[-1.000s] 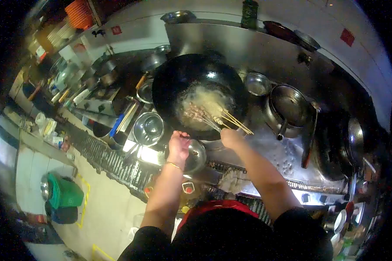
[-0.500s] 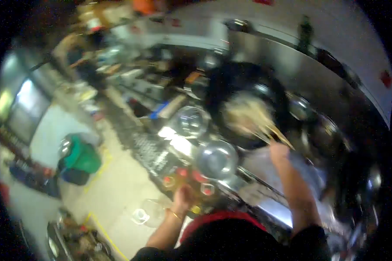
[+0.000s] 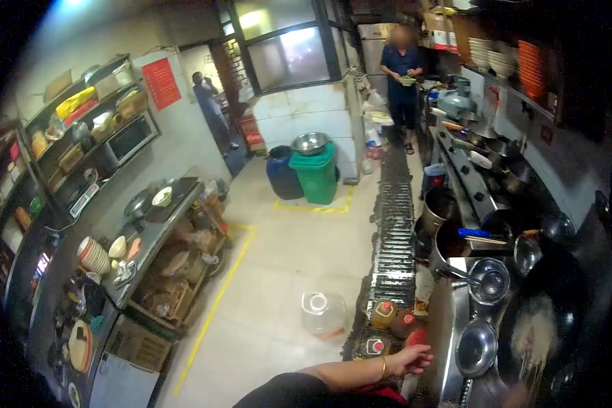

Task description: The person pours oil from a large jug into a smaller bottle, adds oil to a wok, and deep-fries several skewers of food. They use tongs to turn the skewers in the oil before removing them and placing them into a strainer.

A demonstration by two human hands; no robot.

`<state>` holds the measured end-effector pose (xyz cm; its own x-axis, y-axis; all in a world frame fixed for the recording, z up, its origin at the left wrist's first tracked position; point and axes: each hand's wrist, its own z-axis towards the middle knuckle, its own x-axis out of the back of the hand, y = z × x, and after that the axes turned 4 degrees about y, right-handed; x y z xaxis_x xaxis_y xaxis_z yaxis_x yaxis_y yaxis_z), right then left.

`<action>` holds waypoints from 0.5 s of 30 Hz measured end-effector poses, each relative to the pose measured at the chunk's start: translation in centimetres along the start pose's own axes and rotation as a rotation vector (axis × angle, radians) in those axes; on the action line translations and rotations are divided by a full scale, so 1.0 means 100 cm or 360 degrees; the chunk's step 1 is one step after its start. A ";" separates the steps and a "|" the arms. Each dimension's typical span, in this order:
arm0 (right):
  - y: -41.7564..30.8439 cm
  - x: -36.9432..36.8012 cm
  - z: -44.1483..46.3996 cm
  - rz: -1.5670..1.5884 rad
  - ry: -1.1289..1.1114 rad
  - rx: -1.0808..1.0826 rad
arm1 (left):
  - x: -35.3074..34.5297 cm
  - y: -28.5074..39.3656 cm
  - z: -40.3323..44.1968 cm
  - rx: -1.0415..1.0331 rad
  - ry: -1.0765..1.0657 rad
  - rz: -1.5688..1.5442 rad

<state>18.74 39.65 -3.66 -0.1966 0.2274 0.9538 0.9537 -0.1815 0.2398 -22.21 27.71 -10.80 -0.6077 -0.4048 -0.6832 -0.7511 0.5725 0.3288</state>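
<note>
My left hand [image 3: 411, 360] hangs in the air at the counter's edge, fingers loosely apart, holding nothing. Close to it stand oil jugs [image 3: 383, 313] with red caps. At the bottom right, my right hand [image 3: 515, 396] is blurred and partly cut off by the dark edge. Pale sticks that look like long chopsticks [image 3: 528, 375] run from it into a black wok [image 3: 557, 289]. Pale, smeared food that resembles noodles [image 3: 534, 335] lies in the wok. Beside the wok are a steel bowl [image 3: 477, 349] and a strainer [image 3: 489, 280].
A person [image 3: 401, 64] holding a bowl stands at the far end of the aisle; another person [image 3: 211, 109] is by the doorway. A floor grate [image 3: 394, 224] runs along the stove. A clear jug [image 3: 323, 314], green bin [image 3: 314, 173] and left workbench [image 3: 160, 228] line the aisle.
My view has swung left and up, bringing the aisle and people into sight. The wok and right hand now sit at the lower right. My left hand remains near the jugs.
</note>
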 end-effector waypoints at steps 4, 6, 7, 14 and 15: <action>-0.038 0.088 -0.050 0.0177 -0.0306 -0.0024 | 0.043 0.031 -0.064 -0.0247 0.0350 -0.0111; -0.047 0.088 -0.061 0.0004 -0.0010 0.0064 | 0.082 0.038 -0.094 -0.0378 0.0553 -0.0367; -0.051 0.086 -0.065 -0.0084 0.0142 0.0100 | 0.106 0.038 -0.104 -0.0449 0.0478 -0.0511; -0.094 0.059 -0.047 0.0573 0.0365 0.0198 | 0.172 0.099 -0.266 -0.2249 0.1607 0.0028; -0.103 0.061 -0.040 0.0624 0.0380 0.0237 | 0.176 0.118 -0.306 -0.2406 0.1817 0.0000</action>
<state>6.79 39.09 0.44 0.1542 -0.0602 0.9862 0.9852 -0.0667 -0.1581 -49.62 5.52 1.05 0.0118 -0.9813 -0.1920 0.0692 -0.1907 0.9792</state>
